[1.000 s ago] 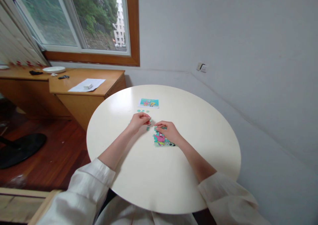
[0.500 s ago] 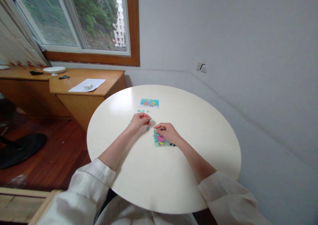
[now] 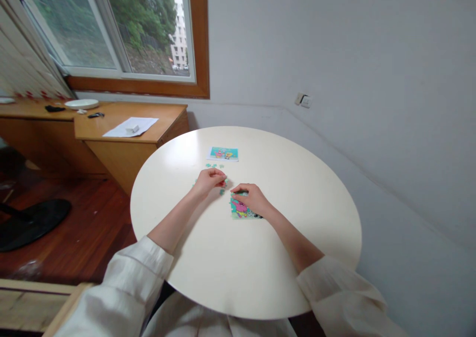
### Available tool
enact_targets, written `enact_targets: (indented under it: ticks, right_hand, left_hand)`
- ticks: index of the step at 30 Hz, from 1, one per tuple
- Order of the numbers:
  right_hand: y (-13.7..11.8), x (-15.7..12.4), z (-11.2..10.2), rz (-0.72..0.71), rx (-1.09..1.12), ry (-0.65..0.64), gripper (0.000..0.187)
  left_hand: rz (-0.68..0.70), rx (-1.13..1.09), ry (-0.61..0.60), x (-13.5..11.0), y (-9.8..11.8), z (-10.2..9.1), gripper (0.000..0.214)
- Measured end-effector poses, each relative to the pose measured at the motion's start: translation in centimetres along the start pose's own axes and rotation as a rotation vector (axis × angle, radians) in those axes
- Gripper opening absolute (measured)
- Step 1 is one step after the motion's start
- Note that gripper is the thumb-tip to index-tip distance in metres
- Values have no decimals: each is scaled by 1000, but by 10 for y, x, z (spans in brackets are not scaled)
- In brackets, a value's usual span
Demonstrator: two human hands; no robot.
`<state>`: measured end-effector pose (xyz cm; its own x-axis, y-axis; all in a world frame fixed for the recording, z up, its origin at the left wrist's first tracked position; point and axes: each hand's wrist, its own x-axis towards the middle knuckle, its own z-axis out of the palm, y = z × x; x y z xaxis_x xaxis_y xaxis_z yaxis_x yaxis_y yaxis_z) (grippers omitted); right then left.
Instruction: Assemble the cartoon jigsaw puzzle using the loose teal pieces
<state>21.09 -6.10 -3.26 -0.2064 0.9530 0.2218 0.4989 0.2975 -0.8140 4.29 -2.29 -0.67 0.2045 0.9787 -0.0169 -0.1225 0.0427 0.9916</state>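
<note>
My left hand (image 3: 210, 180) is closed in a pinch above the table, a small green and pink jigsaw piece (image 3: 225, 181) at its fingertips. To the right, my right hand (image 3: 251, 197) rests over the upper part of a partly assembled jigsaw puzzle (image 3: 241, 212) with a pink cartoon figure. Its thumb and forefinger come together at the puzzle's upper left corner; what lies between them is too small to make out. A loose green jigsaw piece (image 3: 222, 192) lies between the hands. Several more loose pieces (image 3: 214, 166) lie beyond the left hand, and some are partly hidden under it.
A picture card (image 3: 224, 153) with cartoon figures lies at the far side of the round white table (image 3: 297, 188). Left of it stands a wooden desk (image 3: 169, 121) with a paper sheet (image 3: 122, 128) and a white plate (image 3: 82, 103). A wall runs behind and along the right.
</note>
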Motion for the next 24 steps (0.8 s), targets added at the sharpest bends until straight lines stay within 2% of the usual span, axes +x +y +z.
enact_targets:
  ticks: [6, 14, 19, 24]
  right_hand:
    - [-3, -1, 0, -91, -87, 19, 13]
    - [-6, -2, 4, -68, -229, 49, 21]
    - [-8, -2, 4, -51, -180, 63, 22]
    - [-5, -1, 3, -69, -13, 127, 17]
  left_hand:
    - [3, -5, -9, -1, 0, 0, 19]
    - [-4, -17, 2, -2, 1, 1, 20]
    - [-1, -15, -6, -2, 0, 0, 18]
    - [-20, -4, -45, -3, 1, 0, 16]
